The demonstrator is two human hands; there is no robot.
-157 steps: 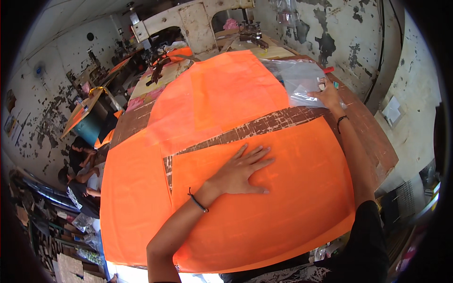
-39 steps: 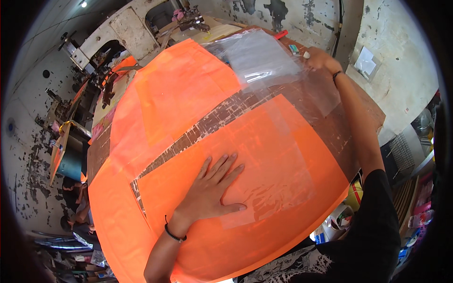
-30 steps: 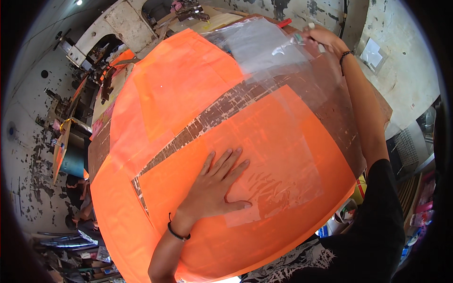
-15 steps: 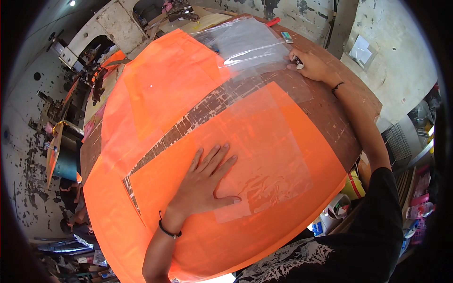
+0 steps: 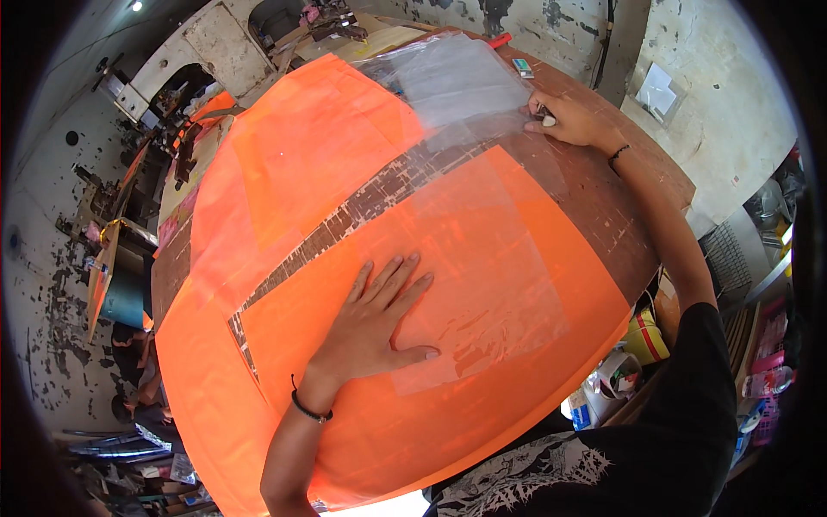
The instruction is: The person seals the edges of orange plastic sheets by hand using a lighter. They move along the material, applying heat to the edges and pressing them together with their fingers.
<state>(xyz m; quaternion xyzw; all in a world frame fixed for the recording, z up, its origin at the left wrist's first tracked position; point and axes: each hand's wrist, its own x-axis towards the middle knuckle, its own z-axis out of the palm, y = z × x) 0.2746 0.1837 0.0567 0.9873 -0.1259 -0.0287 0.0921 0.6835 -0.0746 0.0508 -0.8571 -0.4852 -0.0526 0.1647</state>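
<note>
My left hand (image 5: 369, 323) lies flat, fingers spread, on a clear plastic sheet (image 5: 491, 258). That sheet rests on an orange fabric panel (image 5: 586, 284) on the brown worn tabletop (image 5: 603, 207). At the far right, my right hand (image 5: 570, 121) is closed around a small object with a pale rounded end (image 5: 549, 121); its kind is mostly hidden by the fingers. The same hand rests by the corner of a stack of clear plastic sheets (image 5: 465, 82). More orange fabric (image 5: 301, 155) is spread on the far left of the table.
A small green-and-white item (image 5: 523, 68) and a red-handled thing (image 5: 500, 40) lie beyond the plastic stack. A yellow container (image 5: 646, 338) stands below the table's right edge. At the left are a teal bin (image 5: 125, 297) and a person (image 5: 151, 418) low down.
The plastic by my right hand now lies with fewer bright creases, and the right hand has shifted very slightly. My left hand keeps its place on the sheet. The whole view has tilted a little.
</note>
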